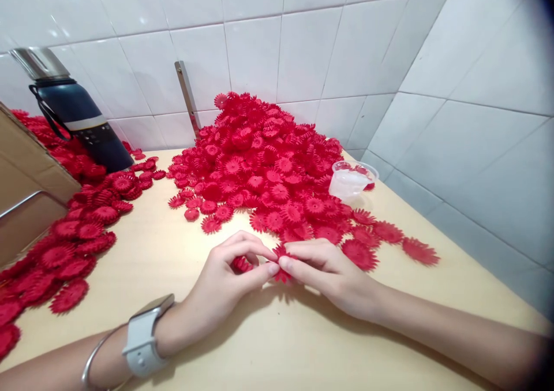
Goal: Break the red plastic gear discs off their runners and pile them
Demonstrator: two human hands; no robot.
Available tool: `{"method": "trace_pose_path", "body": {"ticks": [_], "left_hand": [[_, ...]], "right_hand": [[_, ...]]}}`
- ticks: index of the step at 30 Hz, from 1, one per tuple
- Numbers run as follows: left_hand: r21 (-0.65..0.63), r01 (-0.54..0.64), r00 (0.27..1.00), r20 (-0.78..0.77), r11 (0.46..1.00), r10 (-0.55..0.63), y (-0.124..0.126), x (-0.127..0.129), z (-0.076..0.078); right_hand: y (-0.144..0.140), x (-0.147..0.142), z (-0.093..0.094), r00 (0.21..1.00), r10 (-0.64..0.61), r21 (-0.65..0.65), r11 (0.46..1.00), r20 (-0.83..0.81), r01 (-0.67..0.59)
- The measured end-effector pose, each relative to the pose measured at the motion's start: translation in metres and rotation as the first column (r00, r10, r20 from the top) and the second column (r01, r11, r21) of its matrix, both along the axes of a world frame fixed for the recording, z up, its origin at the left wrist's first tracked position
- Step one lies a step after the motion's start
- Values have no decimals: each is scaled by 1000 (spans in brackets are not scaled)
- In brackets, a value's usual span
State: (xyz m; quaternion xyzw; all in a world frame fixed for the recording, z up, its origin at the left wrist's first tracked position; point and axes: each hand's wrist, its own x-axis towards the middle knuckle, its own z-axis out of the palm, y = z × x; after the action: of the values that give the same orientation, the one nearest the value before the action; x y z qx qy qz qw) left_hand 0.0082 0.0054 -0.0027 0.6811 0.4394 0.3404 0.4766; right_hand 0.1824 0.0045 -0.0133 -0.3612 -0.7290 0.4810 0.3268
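Head view | left hand (236, 272) and right hand (335, 272) pinching one red flower piece (283, 274) over table (242, 353) | more red showing inside left curl | big pile (264, 154) lying loose behind | done/left split unclear

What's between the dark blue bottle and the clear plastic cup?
Head view: mainly the big heap of red flower-shaped pieces between the bottle and the cup, plus a metal strip nearer the bottle.
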Motion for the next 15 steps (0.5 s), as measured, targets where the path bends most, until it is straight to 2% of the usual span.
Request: {"method": "trace_pose_path", "body": {"ticks": [7, 12, 15], "left_hand": [[-63, -81, 997, -18, 995, 80, 2, 0, 1], [58, 0, 1000, -15, 998, 1, 1, -1, -2], [81, 22, 999, -39, 996, -19, 0, -2, -3]], "right_hand": [[-1, 0, 0, 999, -34, 56, 998, -21, 35], [-3, -2, 2, 996, -44, 76, 996, 76, 38], [-4, -3, 1, 981, -68, 194, 980, 182, 32]]}}
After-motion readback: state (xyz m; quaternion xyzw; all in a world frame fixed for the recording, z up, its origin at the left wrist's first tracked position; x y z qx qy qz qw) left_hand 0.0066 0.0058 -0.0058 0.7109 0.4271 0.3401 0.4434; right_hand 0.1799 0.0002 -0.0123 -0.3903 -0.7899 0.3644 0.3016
